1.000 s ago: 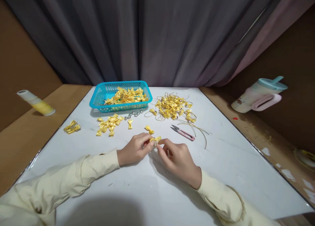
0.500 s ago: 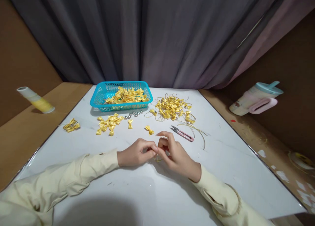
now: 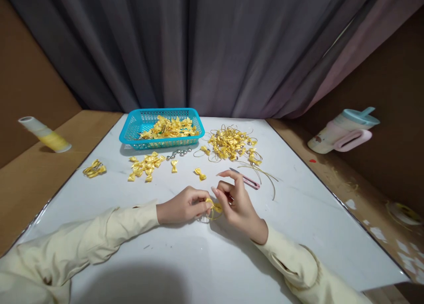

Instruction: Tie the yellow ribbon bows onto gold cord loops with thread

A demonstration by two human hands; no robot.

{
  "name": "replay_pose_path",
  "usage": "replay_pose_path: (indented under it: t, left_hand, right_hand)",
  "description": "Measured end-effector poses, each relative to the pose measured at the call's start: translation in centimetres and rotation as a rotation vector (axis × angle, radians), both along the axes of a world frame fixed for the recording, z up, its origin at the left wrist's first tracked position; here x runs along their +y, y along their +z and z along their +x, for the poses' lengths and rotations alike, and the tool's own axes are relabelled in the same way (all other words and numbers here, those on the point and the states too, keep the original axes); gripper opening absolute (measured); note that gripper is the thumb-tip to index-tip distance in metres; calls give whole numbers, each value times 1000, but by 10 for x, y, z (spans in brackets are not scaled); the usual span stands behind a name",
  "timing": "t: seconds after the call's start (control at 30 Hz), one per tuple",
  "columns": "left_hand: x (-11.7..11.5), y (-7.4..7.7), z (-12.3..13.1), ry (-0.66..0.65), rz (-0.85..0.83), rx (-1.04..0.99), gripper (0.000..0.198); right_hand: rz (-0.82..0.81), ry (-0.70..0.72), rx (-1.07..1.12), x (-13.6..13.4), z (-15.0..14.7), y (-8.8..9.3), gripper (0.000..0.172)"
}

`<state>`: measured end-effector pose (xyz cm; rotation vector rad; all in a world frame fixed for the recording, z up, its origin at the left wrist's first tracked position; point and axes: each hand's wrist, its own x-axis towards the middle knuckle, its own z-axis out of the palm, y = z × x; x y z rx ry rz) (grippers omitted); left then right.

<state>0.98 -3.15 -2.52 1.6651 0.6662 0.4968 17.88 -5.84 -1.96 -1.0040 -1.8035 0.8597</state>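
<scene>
My left hand (image 3: 181, 205) rests on the white table (image 3: 205, 255) with its fingers pinched on a small yellow ribbon bow (image 3: 213, 205). My right hand (image 3: 236, 201) is right beside it, thumb and lower fingers closed on the same bow, index finger lifted. A thin gold loop of thread hangs under the bow onto the table. A single loose bow (image 3: 200, 174) lies just beyond the hands. Pink thread snips (image 3: 249, 181) lie behind my right hand, partly hidden by its fingers.
A turquoise basket (image 3: 132, 134) of yellow bows stands at the back. In front of it are a scatter of bows (image 3: 145, 167) and small silver bells (image 3: 179, 153). A pile of bows with gold loops (image 3: 232, 146) lies at back right. A thread spool (image 3: 44, 134) stands left, a pink jug (image 3: 344, 131) right.
Both hands drew a little nearer to me with the bow. My right hand turned and lifted its index finger, and the bow and its gold loop show again between the hands.
</scene>
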Motion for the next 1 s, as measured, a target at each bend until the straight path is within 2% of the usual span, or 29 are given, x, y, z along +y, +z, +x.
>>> replay_pose_path:
  t: [0.17, 0.37, 0.6, 0.73, 0.87, 0.93, 1.0]
  left_hand:
    - [-1, 2, 0, -9, 26, 10, 21]
    - [1, 3, 1, -10, -14, 31, 19]
    - [1, 3, 2, 8, -24, 72, 21]
    - [1, 1, 1, 38, -178, 6, 25]
    - [6, -2, 1, 171, -384, -163, 26]
    - [10, -1, 2, 248, -434, -231, 25]
    - [13, -1, 2, 294, -512, -317, 24]
  right_hand:
    - [48, -134, 97, 9, 10, 9, 18]
    - [66, -229, 162, 20, 26, 16, 22]
    - [59, -251, 205, 23, 34, 22, 23]
    - [-8, -236, 272, 23, 35, 24, 27]
    - [-162, -227, 235, 27, 35, 19, 28]
    - [-105, -285, 114, 26, 33, 17, 23]
    - [111, -330, -54, 22, 30, 16, 15]
